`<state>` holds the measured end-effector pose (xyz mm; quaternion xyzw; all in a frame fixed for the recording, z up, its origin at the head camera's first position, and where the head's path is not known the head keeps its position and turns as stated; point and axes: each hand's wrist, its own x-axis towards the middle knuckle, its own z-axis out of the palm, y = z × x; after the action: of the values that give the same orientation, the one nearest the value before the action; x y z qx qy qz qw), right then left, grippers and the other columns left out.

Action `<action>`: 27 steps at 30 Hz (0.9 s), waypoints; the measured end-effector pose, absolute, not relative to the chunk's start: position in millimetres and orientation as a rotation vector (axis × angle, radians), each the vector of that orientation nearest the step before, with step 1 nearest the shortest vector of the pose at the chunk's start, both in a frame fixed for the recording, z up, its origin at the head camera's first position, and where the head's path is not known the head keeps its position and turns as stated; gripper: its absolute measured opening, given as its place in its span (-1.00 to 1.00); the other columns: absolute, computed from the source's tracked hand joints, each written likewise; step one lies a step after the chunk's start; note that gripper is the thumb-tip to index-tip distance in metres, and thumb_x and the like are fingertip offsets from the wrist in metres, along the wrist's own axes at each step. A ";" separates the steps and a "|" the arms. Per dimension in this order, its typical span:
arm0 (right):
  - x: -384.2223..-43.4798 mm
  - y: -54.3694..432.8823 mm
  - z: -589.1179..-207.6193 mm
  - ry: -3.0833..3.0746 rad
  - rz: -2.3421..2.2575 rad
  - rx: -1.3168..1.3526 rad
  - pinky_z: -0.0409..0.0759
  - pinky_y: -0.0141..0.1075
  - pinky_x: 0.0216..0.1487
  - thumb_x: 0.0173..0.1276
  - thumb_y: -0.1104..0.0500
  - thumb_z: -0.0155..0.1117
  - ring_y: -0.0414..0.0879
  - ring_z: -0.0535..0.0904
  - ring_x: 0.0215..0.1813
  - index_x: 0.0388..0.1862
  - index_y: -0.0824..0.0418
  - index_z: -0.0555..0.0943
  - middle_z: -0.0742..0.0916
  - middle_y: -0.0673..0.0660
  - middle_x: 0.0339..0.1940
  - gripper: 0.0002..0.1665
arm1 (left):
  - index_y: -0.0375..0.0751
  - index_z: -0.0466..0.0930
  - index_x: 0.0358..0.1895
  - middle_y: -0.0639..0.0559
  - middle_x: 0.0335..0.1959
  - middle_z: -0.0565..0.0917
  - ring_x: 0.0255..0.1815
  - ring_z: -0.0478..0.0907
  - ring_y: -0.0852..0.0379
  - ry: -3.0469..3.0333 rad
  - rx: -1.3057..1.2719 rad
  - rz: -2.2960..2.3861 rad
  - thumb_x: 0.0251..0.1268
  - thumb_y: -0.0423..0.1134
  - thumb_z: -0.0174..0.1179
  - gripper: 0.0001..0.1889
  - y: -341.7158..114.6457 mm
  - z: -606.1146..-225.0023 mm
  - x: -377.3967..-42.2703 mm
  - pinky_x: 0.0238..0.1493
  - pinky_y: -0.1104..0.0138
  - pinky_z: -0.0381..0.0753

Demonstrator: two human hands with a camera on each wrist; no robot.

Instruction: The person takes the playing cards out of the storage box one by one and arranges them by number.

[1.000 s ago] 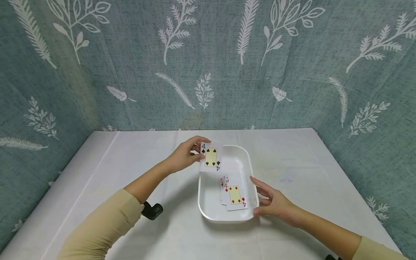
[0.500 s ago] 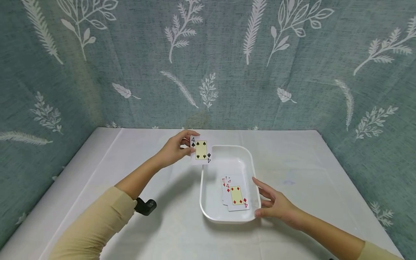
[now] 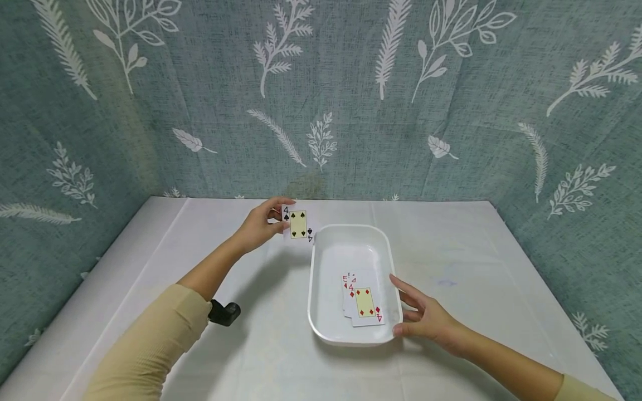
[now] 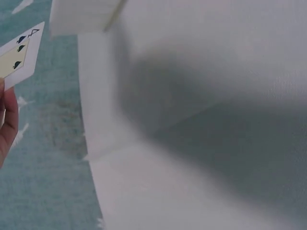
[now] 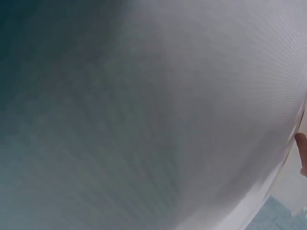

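Note:
My left hand pinches a four of spades playing card by its left edge, face towards me, above the table just left of a white tray. The same card and part of the left hand show at the left of the left wrist view. Inside the tray lies a four of diamonds, partly covering a red five and another card's edge. My right hand holds the tray's right side, thumb at the near corner. Only a fingertip of it shows in the right wrist view.
A white cloth covers the table. Green fabric with white leaf prints stands behind and on both sides. A black wrist device hangs beneath the left forearm.
The left hand has carried the four of spades leftward and away from me, from over the tray's far left corner to outside its rim. The right hand stays on the tray.

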<state>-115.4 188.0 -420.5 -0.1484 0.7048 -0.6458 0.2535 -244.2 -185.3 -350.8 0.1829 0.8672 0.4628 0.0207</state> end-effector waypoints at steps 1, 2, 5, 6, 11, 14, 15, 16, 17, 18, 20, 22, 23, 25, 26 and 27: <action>-115.3 187.8 -420.5 1.913 -1.758 -0.412 0.59 -0.29 0.00 0.10 0.33 0.42 0.27 0.43 0.27 0.54 0.13 -0.09 0.15 0.47 0.45 0.17 | -0.15 0.35 0.28 -0.15 -0.13 0.32 -0.15 0.49 -0.05 2.689 0.554 1.439 0.27 -0.50 0.14 -0.49 -186.5 -351.9 -245.3 -0.10 0.10 0.62; -115.2 187.5 -420.4 1.914 -1.758 -0.413 0.59 -0.29 0.00 0.10 0.33 0.42 0.27 0.43 0.27 0.54 0.13 -0.09 0.15 0.47 0.45 0.17 | -0.14 0.35 0.29 -0.15 -0.14 0.32 -0.14 0.49 -0.05 2.694 0.542 1.438 0.27 -0.50 0.13 -0.49 -187.8 -353.3 -246.5 -0.09 0.07 0.62; -115.2 186.6 -420.1 1.920 -1.756 -0.411 0.60 -0.29 0.00 0.10 0.33 0.42 0.27 0.42 0.27 0.54 0.13 -0.08 0.16 0.47 0.45 0.17 | -0.14 0.35 0.28 -0.15 -0.15 0.32 -0.14 0.49 -0.07 2.700 0.524 1.441 0.27 -0.51 0.12 -0.49 -191.8 -357.2 -248.9 -0.09 0.04 0.61; -115.3 186.4 -420.2 1.919 -1.757 -0.412 0.60 -0.29 0.00 0.10 0.33 0.42 0.28 0.41 0.28 0.54 0.13 -0.08 0.16 0.47 0.45 0.17 | -0.15 0.36 0.27 -0.16 -0.15 0.33 -0.13 0.50 -0.08 2.706 0.524 1.438 0.27 -0.51 0.13 -0.50 -192.8 -358.2 -249.2 -0.10 0.06 0.62; -115.5 186.5 -420.5 1.913 -1.760 -0.412 0.59 -0.29 0.00 0.10 0.34 0.42 0.29 0.42 0.27 0.54 0.13 -0.08 0.15 0.47 0.45 0.16 | -0.18 0.36 0.27 -0.19 -0.11 0.36 -0.09 0.52 -0.10 2.751 0.532 1.390 0.27 -0.51 0.13 -0.50 -198.8 -368.2 -252.7 -0.15 0.12 0.64; -115.1 186.7 -420.5 1.917 -1.758 -0.411 0.59 -0.30 0.00 0.11 0.34 0.41 0.28 0.42 0.27 0.54 0.13 -0.08 0.16 0.47 0.45 0.16 | -0.22 0.36 0.27 -0.20 -0.10 0.38 -0.08 0.52 -0.11 2.785 0.548 1.333 0.26 -0.53 0.13 -0.50 -200.1 -375.2 -254.9 -0.18 0.15 0.63; -115.0 186.7 -420.4 1.920 -1.757 -0.408 0.59 -0.30 0.01 0.11 0.34 0.41 0.27 0.43 0.27 0.54 0.12 -0.07 0.16 0.47 0.45 0.15 | -0.22 0.36 0.27 -0.20 -0.10 0.40 -0.07 0.52 -0.11 2.797 0.559 1.309 0.25 -0.53 0.13 -0.50 -199.8 -377.0 -255.3 -0.20 0.19 0.62; -114.9 186.7 -420.6 1.920 -1.757 -0.414 0.59 -0.29 0.01 0.11 0.34 0.41 0.27 0.43 0.27 0.54 0.13 -0.08 0.15 0.47 0.45 0.15 | -0.23 0.37 0.26 -0.20 -0.11 0.41 -0.07 0.53 -0.11 2.806 0.575 1.288 0.24 -0.54 0.14 -0.50 -199.3 -378.9 -255.8 -0.21 0.21 0.61; -114.8 186.9 -420.7 1.919 -1.757 -0.410 0.59 -0.29 0.01 0.11 0.34 0.41 0.27 0.43 0.27 0.54 0.12 -0.07 0.15 0.47 0.45 0.15 | -0.24 0.37 0.26 -0.20 -0.11 0.41 -0.07 0.53 -0.11 2.810 0.594 1.270 0.24 -0.54 0.14 -0.50 -198.5 -380.5 -256.2 -0.22 0.22 0.60; -114.8 187.0 -420.9 1.923 -1.756 -0.409 0.59 -0.30 0.01 0.11 0.34 0.41 0.27 0.43 0.26 0.54 0.12 -0.07 0.15 0.47 0.45 0.15 | -0.24 0.37 0.26 -0.19 -0.12 0.42 -0.07 0.53 -0.11 2.809 0.610 1.255 0.24 -0.54 0.14 -0.50 -197.8 -382.4 -256.8 -0.23 0.23 0.59; -114.7 187.2 -421.2 1.923 -1.757 -0.407 0.59 -0.30 0.01 0.11 0.34 0.41 0.27 0.44 0.26 0.54 0.12 -0.08 0.15 0.48 0.44 0.15 | -0.23 0.38 0.25 -0.18 -0.13 0.43 -0.09 0.53 -0.10 2.810 0.619 1.236 0.23 -0.53 0.15 -0.50 -196.1 -385.8 -258.3 -0.23 0.23 0.56; -114.6 187.6 -421.4 1.923 -1.759 -0.410 0.59 -0.30 0.00 0.11 0.34 0.41 0.27 0.44 0.25 0.54 0.13 -0.08 0.15 0.48 0.44 0.16 | -0.23 0.38 0.25 -0.18 -0.14 0.44 -0.09 0.52 -0.10 2.813 0.614 1.226 0.23 -0.53 0.16 -0.50 -194.8 -389.5 -259.9 -0.23 0.23 0.54; -114.6 187.8 -421.3 1.924 -1.760 -0.406 0.59 -0.30 0.00 0.11 0.34 0.41 0.27 0.44 0.26 0.54 0.12 -0.08 0.16 0.48 0.44 0.16 | -0.22 0.38 0.25 -0.17 -0.14 0.44 -0.10 0.51 -0.09 2.818 0.603 1.219 0.23 -0.52 0.16 -0.50 -194.2 -391.2 -260.7 -0.22 0.23 0.53; -114.5 187.6 -421.2 1.926 -1.763 -0.410 0.59 -0.30 0.00 0.11 0.34 0.42 0.27 0.44 0.25 0.54 0.13 -0.08 0.16 0.49 0.44 0.16 | -0.20 0.39 0.25 -0.18 -0.13 0.45 -0.11 0.50 -0.07 2.826 0.576 1.202 0.23 -0.51 0.17 -0.50 -193.2 -394.6 -262.0 -0.21 0.23 0.51; -114.4 187.5 -421.2 1.926 -1.763 -0.410 0.59 -0.30 0.00 0.11 0.33 0.42 0.27 0.44 0.25 0.54 0.13 -0.07 0.16 0.49 0.44 0.15 | -0.20 0.39 0.25 -0.18 -0.13 0.45 -0.11 0.49 -0.07 2.832 0.566 1.192 0.23 -0.51 0.17 -0.50 -192.9 -396.0 -262.4 -0.21 0.22 0.50; -114.3 187.3 -421.3 1.925 -1.764 -0.418 0.59 -0.29 0.00 0.11 0.33 0.42 0.27 0.45 0.25 0.54 0.14 -0.08 0.16 0.49 0.43 0.15 | -0.21 0.39 0.25 -0.18 -0.12 0.45 -0.11 0.49 -0.07 2.837 0.559 1.183 0.23 -0.51 0.17 -0.50 -192.6 -397.4 -262.7 -0.21 0.22 0.50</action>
<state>-114.3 187.3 -421.3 -0.1533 0.7057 -0.6466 0.2459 -262.7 -192.6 -397.4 0.1788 0.9080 0.3787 0.0085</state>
